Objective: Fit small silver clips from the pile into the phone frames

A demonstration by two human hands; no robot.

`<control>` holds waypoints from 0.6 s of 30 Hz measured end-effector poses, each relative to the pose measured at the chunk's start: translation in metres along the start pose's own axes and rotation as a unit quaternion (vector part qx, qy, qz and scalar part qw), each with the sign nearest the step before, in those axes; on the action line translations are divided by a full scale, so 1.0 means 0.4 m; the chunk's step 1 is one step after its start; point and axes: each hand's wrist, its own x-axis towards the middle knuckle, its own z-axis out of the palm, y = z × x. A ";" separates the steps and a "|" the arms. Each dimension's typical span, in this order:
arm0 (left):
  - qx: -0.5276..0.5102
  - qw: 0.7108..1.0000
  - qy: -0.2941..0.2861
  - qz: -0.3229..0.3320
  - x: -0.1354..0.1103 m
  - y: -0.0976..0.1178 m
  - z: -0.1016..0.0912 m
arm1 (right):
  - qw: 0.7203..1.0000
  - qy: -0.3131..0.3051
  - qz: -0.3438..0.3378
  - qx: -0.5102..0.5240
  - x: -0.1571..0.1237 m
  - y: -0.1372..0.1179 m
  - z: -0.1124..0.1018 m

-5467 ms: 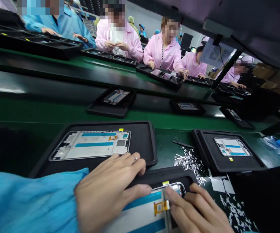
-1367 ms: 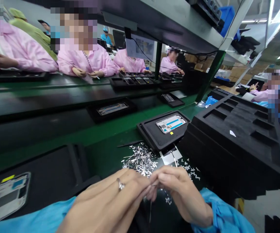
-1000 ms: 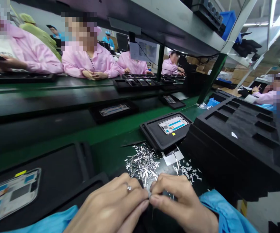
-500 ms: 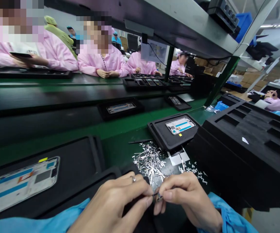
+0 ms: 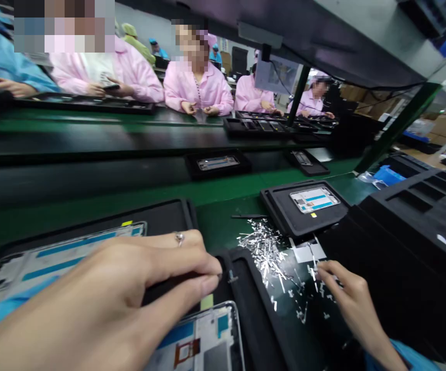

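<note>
My left hand (image 5: 141, 278) is closed in a pinch above a phone frame (image 5: 203, 345) with blue strips in a black tray. Just past its fingertips shows a small dark strip with a light end (image 5: 232, 277), blurred, apparently in that pinch. Farther right, my right hand (image 5: 346, 291) has its thumb and forefinger together over a scatter of small white pieces (image 5: 326, 315). A white strip (image 5: 312, 269) lies at those fingertips; whether they grip it is unclear. Between the hands lies a heap of small silvery strips (image 5: 265, 247).
Another phone frame (image 5: 80, 252) lies in a tray at left. A black tray (image 5: 273, 201) with a phone frame stands beyond the heap, beside a white sheet (image 5: 304, 252). A large black box (image 5: 377, 247) stands at right. Co-workers in pink (image 5: 198, 87) sit across the bench.
My hands were together over the small dark strip; now they are apart. The left has moved left over the phone frame, the right to the scattered white pieces. The view has shifted left.
</note>
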 end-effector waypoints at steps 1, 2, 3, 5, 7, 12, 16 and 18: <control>0.028 1.000 0.010 -0.009 -0.010 -0.014 -0.008 | 0.999 0.018 0.000 -0.048 0.000 0.038 -0.010; 0.045 0.999 0.002 -0.015 -0.019 -0.025 -0.012 | 0.995 0.027 0.000 -0.094 -0.001 0.075 -0.019; 0.052 0.998 -0.020 -0.017 -0.026 -0.031 -0.013 | 0.990 0.035 0.000 -0.137 -0.003 0.108 -0.026; 0.038 0.996 -0.078 -0.032 -0.035 -0.033 -0.005 | 0.976 0.038 -0.007 -0.213 -0.009 0.157 -0.038; 0.010 0.991 -0.125 -0.042 -0.041 -0.026 0.007 | 0.963 0.030 -0.024 -0.268 -0.016 0.179 -0.047; 0.017 0.991 -0.125 -0.043 -0.073 -0.019 0.045 | 0.938 0.046 -0.086 -0.332 -0.031 0.125 -0.051; 0.043 0.997 -0.060 0.003 -0.089 -0.027 0.061 | 0.927 0.054 -0.214 -0.303 -0.045 -0.003 -0.026; 0.050 0.998 -0.038 0.027 -0.082 -0.025 0.059 | 0.899 0.034 -0.308 -0.309 -0.051 -0.082 -0.003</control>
